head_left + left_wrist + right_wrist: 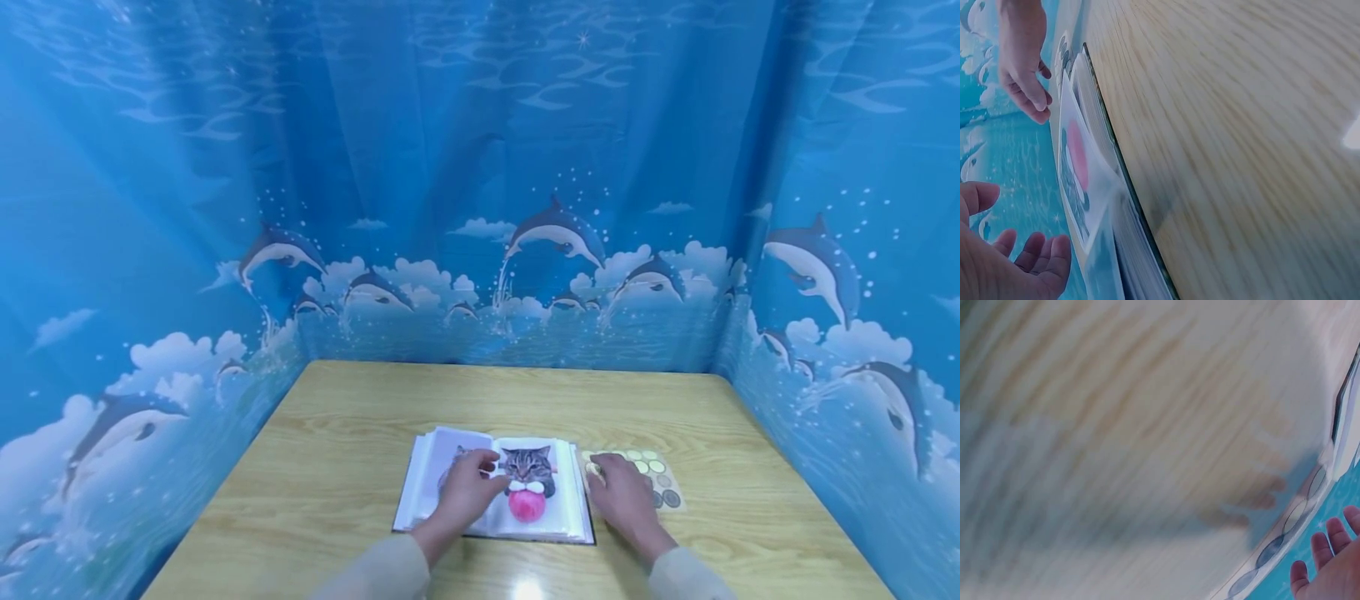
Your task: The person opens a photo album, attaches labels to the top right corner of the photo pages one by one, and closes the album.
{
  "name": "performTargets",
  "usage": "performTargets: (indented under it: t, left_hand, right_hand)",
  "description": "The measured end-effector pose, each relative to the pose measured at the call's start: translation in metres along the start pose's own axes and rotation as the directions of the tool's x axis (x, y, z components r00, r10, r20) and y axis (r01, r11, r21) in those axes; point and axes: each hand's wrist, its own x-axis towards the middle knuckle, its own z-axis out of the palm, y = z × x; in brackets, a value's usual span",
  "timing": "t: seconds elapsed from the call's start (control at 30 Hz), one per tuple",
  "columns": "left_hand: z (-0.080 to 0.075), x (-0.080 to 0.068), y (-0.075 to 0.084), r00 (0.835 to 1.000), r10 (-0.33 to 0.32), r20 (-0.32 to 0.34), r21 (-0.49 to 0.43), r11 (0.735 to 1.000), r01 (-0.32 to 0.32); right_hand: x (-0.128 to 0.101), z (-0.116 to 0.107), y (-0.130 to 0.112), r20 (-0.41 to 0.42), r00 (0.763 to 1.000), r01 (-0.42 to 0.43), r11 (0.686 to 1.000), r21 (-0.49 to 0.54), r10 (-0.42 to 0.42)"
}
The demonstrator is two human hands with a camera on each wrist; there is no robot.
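An open album (495,492) lies on the near middle of a wooden table (337,467), and everything else is easiest placed from it. Its right-hand page shows a cat picture (527,467) with a white bow and a pink ball beneath. The left hand (467,490) rests on the album's left page, fingers fairly straight and spread, fingertips reaching toward the fold beside the cat picture; it grips nothing that can be seen. Just to the right of the album, touching or nearly touching its edge, lies a sticker sheet (651,477) with round dots, some pale green and some grey. The right hand (621,493) lies over the near left part of that sheet, fingers loosely bent; whether a fingertip is lifting a dot cannot be told from the head view, and the right wrist view is too blurred to help. By the look of it, the work is at an early point: no dot is visibly stuck on the open pages, and most of the sheet appears full.
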Motion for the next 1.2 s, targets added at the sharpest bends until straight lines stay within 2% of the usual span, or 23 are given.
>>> performTargets:
  t: [0.23,0.4,0.77,0.93,1.07,1.2]
  left_hand:
    - [0.024,0.003,0.009,0.998,-0.034,0.055,-0.002,0.999,0.034]
    - [0.041,0.008,0.018,0.997,-0.009,0.071,0.004,1.0,0.009]
    - [0.079,0.017,0.037,0.992,0.064,0.105,0.169,0.982,-0.081]
    - [0.095,0.022,0.037,0.991,0.092,0.097,0.235,0.965,-0.112]
    - [0.103,0.023,0.035,0.993,0.073,0.09,0.287,0.953,-0.096]
    - [0.108,0.022,0.033,0.992,0.1,0.08,0.358,0.926,-0.122]
  right_hand:
    - [-0.001,-0.009,0.018,0.004,0.999,-0.041,0.999,-0.009,0.041]
    - [0.002,-0.018,0.033,0.012,0.998,-0.065,0.998,-0.026,0.065]
    - [0.002,-0.036,0.068,0.048,0.984,-0.169,0.983,-0.079,0.173]
    - [0.002,-0.04,0.078,0.066,0.973,-0.215,0.973,-0.085,0.221]
    - [0.001,-0.045,0.083,0.074,0.966,-0.24,0.967,-0.082,0.246]
    - [0.0,-0.048,0.087,0.077,0.964,-0.248,0.965,-0.083,0.255]
